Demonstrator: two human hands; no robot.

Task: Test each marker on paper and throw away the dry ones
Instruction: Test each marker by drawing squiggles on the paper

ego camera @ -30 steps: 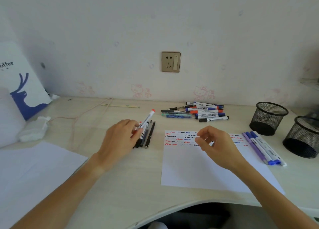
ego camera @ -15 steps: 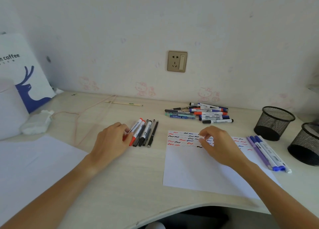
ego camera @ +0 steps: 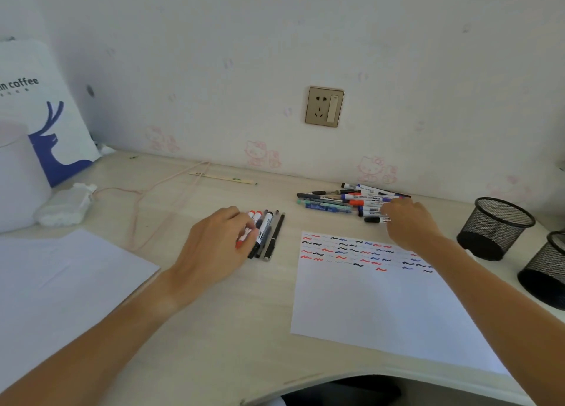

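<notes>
Left hand lay with fingers loosely extended on a row of markers left of the scribbled paper; right hand, finger state indeterminable, reached the far marker pile.

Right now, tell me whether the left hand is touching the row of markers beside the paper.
Touching. The head view shows the left hand with fingers lying on the row of markers.

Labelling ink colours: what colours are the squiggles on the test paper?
Red, black and blue squiggles on white test paper; head view.
</notes>
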